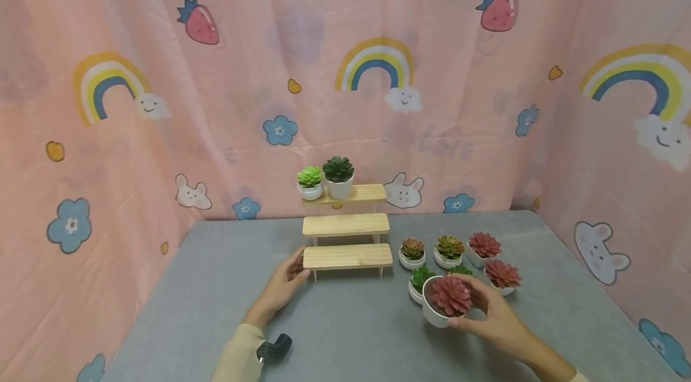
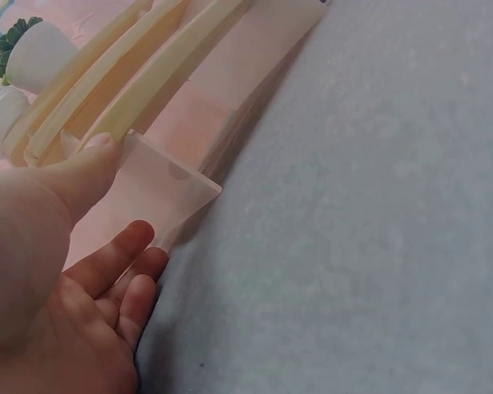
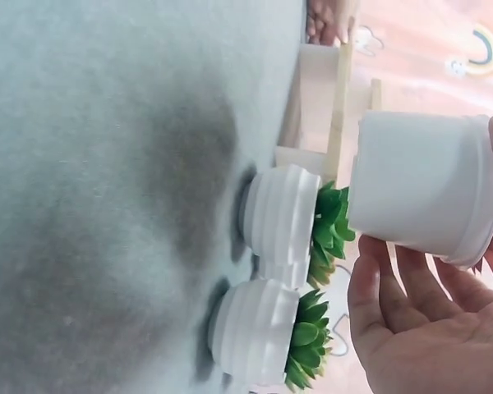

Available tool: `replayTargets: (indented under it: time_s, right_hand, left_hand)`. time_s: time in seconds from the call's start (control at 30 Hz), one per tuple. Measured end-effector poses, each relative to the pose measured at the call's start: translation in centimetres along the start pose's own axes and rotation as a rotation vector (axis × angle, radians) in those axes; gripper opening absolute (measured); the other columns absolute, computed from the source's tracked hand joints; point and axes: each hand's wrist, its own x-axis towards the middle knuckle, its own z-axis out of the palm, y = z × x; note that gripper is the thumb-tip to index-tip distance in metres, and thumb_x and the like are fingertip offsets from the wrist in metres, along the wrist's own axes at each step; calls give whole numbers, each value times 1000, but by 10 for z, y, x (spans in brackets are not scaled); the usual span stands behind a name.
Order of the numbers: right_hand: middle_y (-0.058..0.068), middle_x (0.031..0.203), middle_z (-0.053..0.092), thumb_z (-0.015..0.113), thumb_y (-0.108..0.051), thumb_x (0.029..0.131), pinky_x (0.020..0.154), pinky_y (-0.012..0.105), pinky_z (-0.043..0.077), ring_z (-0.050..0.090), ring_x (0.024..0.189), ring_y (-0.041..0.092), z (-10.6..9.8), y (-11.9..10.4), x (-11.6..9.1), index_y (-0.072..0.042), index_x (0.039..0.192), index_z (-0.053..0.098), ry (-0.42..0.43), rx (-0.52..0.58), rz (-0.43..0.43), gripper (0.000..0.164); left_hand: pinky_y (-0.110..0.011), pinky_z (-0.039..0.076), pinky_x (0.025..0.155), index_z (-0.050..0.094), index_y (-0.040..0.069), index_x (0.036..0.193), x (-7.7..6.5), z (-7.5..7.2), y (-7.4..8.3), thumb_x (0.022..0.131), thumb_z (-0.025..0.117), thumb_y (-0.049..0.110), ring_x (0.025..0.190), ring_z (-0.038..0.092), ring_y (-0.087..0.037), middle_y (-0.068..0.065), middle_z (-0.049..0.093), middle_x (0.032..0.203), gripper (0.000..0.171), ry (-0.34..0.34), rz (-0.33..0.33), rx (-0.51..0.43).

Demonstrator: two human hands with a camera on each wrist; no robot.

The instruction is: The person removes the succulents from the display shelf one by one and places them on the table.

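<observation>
My right hand (image 1: 499,316) holds a white pot (image 3: 423,185) with a red succulent (image 1: 452,295), raised above the table and tilted so its top faces me. The thumb is at the rim and the fingers go round the side. At the left end of a three-tier wooden plant stand (image 1: 348,257), my left hand (image 1: 281,286) grips the lowest shelf, thumb on its front edge (image 2: 107,135). Its other fingers curl loosely beside the clear leg panel (image 2: 160,185). On the top shelf stand a light green succulent (image 1: 310,177) and a dark green succulent (image 1: 338,170).
Right of the stand, several potted succulents cluster on the grey table (image 1: 216,286): an orange-brown one (image 1: 412,249), a yellow-green one (image 1: 450,246), green ones (image 1: 422,277) and red ones (image 1: 484,244). A patterned pink curtain (image 1: 243,70) hangs behind.
</observation>
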Motion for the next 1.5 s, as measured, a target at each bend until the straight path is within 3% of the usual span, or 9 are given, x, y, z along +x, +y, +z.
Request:
replayTargets:
  time_s: [0.23, 0.43, 0.6, 0.8, 1.1, 1.23, 1.37, 1.5]
  right_hand:
    - [29, 139, 55, 77, -13, 88, 84, 19, 52, 53, 110, -14, 2, 12, -9, 8, 143, 45, -134, 33, -34, 68]
    - [30, 140, 53, 76, -16, 90, 85, 17, 51, 52, 110, -16, 9, 24, -9, 10, 145, 42, -191, 58, 6, 70]
    - [29, 143, 51, 76, -20, 90, 87, 15, 49, 50, 110, -18, 12, 29, -6, 9, 146, 40, -202, 85, 72, 72]
    - [31, 141, 52, 79, -19, 88, 87, 15, 49, 50, 112, -17, 15, 35, -6, 10, 144, 41, -184, 41, 6, 73]
    - [32, 149, 43, 77, -22, 90, 87, 16, 50, 51, 113, -14, 11, 35, -7, 2, 151, 32, -259, 56, 50, 80]
    - [33, 146, 44, 78, -18, 89, 85, 22, 52, 52, 117, -5, 1, 32, -9, 0, 154, 26, -264, 15, -30, 86]
    - [27, 137, 54, 80, -16, 86, 83, 28, 53, 56, 116, 0, -12, 20, -6, -3, 151, 36, -196, -73, -147, 79]
    - [23, 138, 56, 80, -17, 87, 85, 30, 54, 60, 116, 3, -23, 0, 4, -11, 149, 44, -155, -132, -194, 71]
  left_hand:
    - [-51, 46, 106, 34, 15, 159, 1, 0, -2, 101, 61, 19, 127, 58, -29, -13, 57, 145, 64, 3, -3, 15]
    - [-52, 46, 107, 34, 16, 159, 1, 0, -3, 102, 61, 18, 127, 58, -29, -13, 57, 145, 63, 4, -3, 20]
    - [-52, 47, 106, 36, 16, 158, 1, 1, -1, 101, 61, 17, 126, 59, -29, -13, 58, 144, 63, 5, 9, 8]
    - [-55, 46, 105, 38, 14, 157, 0, 2, -1, 100, 62, 13, 125, 59, -30, -15, 59, 142, 62, 25, 11, -10]
    - [-54, 46, 106, 36, 15, 158, 0, 1, -2, 101, 62, 16, 126, 59, -29, -14, 58, 143, 62, 9, 8, 0]
    - [-52, 46, 107, 35, 15, 158, 1, 1, -2, 101, 61, 17, 127, 58, -29, -14, 58, 144, 63, 0, 0, 6]
    - [-52, 46, 106, 35, 15, 158, 1, 1, -1, 101, 61, 17, 127, 57, -29, -14, 57, 144, 63, 0, 3, -3]
    - [-53, 46, 105, 35, 15, 158, 0, 1, 0, 101, 61, 16, 126, 57, -29, -14, 58, 143, 63, 7, 3, -7]
